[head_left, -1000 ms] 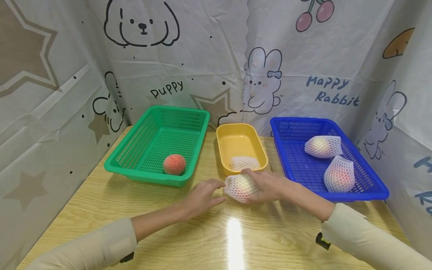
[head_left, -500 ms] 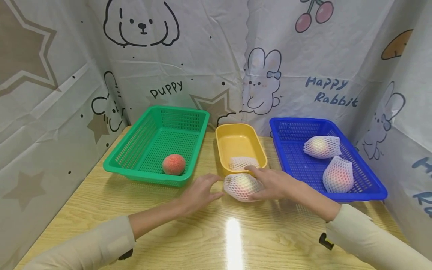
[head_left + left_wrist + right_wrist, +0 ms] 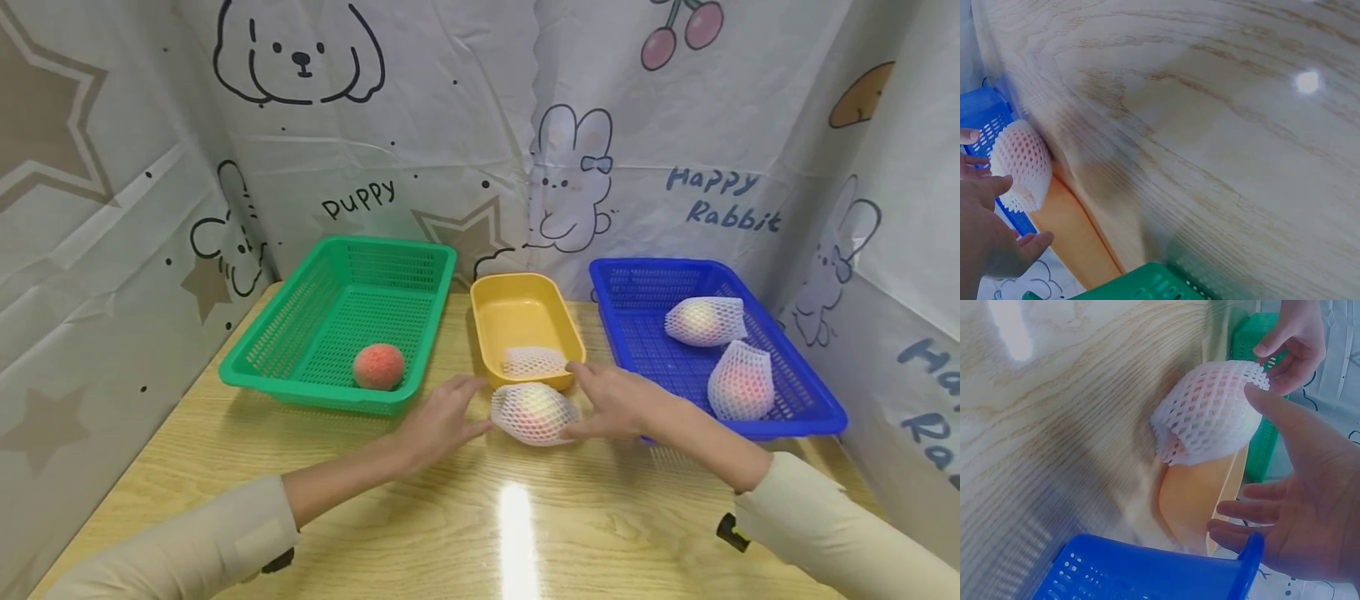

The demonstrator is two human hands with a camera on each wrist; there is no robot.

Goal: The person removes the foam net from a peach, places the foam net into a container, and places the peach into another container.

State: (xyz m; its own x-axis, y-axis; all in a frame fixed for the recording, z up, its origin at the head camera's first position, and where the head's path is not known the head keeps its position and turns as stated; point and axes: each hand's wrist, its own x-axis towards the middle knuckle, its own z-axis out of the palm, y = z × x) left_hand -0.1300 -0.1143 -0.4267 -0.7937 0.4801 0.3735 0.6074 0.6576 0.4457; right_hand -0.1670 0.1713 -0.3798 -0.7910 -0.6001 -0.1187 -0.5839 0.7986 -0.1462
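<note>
A peach in a white foam net (image 3: 534, 414) lies on the wooden table before the yellow tub (image 3: 480, 333), between both hands. My left hand (image 3: 441, 425) is at its left end with fingers spread and nothing gripped. On the other side my right hand (image 3: 621, 404) stands open, its thumb tip close to the net's right end. From the right wrist view, that thumb (image 3: 1272, 409) overlaps the netted peach (image 3: 1210, 412) while the fingers stay spread apart; whether it touches is hard to tell. An unwrapped foam net (image 3: 534, 361) lies inside the tub.
At left, a green basket (image 3: 262, 371) holds one bare reddish peach (image 3: 378, 367). The blue basket (image 3: 795, 429) at right contains two netted peaches, one behind (image 3: 705, 322) and one in front (image 3: 741, 383). A printed curtain (image 3: 465, 125) encloses the back and sides.
My right hand has let go of the netted peach and drawn back to the right, its fingers spreading. The peach now rests on the table. My left hand stays beside it, and the view shifts slightly.
</note>
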